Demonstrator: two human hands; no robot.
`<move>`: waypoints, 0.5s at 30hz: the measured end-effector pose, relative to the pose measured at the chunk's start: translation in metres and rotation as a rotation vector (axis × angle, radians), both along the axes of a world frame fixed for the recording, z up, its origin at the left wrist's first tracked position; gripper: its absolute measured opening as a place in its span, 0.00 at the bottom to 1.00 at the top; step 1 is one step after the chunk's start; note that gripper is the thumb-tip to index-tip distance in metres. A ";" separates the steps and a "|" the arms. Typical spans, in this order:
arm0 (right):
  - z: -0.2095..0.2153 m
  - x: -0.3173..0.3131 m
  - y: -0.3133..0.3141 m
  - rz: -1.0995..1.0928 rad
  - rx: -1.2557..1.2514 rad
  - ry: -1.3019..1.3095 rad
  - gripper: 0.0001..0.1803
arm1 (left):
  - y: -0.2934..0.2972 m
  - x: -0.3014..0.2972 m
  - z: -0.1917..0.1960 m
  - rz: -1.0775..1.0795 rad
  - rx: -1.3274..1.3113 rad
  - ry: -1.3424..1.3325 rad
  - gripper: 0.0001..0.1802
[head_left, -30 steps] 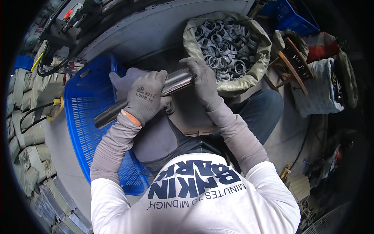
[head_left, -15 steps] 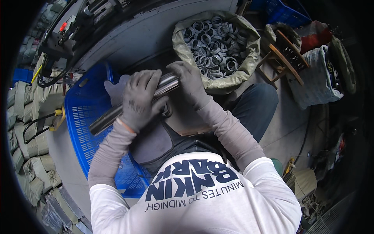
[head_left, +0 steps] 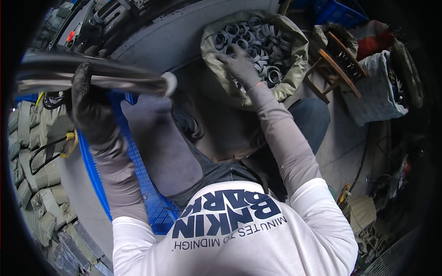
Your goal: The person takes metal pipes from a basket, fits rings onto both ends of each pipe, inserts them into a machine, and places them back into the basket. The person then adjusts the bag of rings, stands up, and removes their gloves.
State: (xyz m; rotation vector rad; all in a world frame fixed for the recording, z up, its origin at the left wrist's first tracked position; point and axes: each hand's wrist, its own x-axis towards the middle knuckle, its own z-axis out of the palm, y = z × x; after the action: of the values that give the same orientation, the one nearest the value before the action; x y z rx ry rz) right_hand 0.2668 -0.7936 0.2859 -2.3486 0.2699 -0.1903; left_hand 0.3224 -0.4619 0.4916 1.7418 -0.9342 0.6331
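My left hand (head_left: 87,101), in a dark grey glove, is wrapped round a long shiny metal tube (head_left: 126,76) lifted at the upper left. The tube is smeared by motion, and its far-left end fades into the blur. A pale grey ring (head_left: 171,84) sits at the tube's right end. My right hand (head_left: 241,70), gloved in grey, reaches over the near left rim of a sack (head_left: 216,76) filled with grey plastic rings (head_left: 274,73). Its fingers are apart at the edge of the rings, and nothing shows in them.
A blue crate (head_left: 149,198) stands left of my legs, with a grey pad (head_left: 163,147) on my thigh. Machinery (head_left: 110,23) lies at the upper left. A wooden stool (head_left: 338,69) and a white sack (head_left: 375,92) stand right; wrapped bundles (head_left: 43,175) are stacked left.
The tube has swung up and left in my left hand, away from my lap. My right hand has let go of it and moved to the sack of rings.
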 end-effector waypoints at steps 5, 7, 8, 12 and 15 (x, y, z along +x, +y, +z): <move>-0.075 0.002 -0.036 -0.188 -0.301 0.493 0.41 | -0.026 -0.048 0.039 0.032 0.422 0.551 0.29; -0.077 -0.004 -0.020 -0.201 -0.278 0.514 0.40 | -0.022 -0.058 0.002 0.137 0.827 0.166 0.34; -0.077 -0.007 -0.018 -0.197 -0.277 0.514 0.40 | -0.023 -0.064 -0.013 0.145 0.921 0.207 0.34; -0.074 -0.003 -0.017 -0.221 -0.367 0.501 0.42 | -0.018 -0.072 -0.057 0.129 0.856 0.200 0.35; -0.050 -0.004 -0.022 -0.377 0.730 -0.046 0.37 | -0.016 -0.070 -0.061 0.163 0.863 0.212 0.36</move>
State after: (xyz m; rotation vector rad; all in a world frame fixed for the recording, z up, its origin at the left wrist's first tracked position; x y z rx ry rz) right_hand 0.2633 -0.8157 0.2360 -1.5557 0.6410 -0.2717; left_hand 0.2529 -0.4779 0.4307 2.6062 -0.9899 0.1153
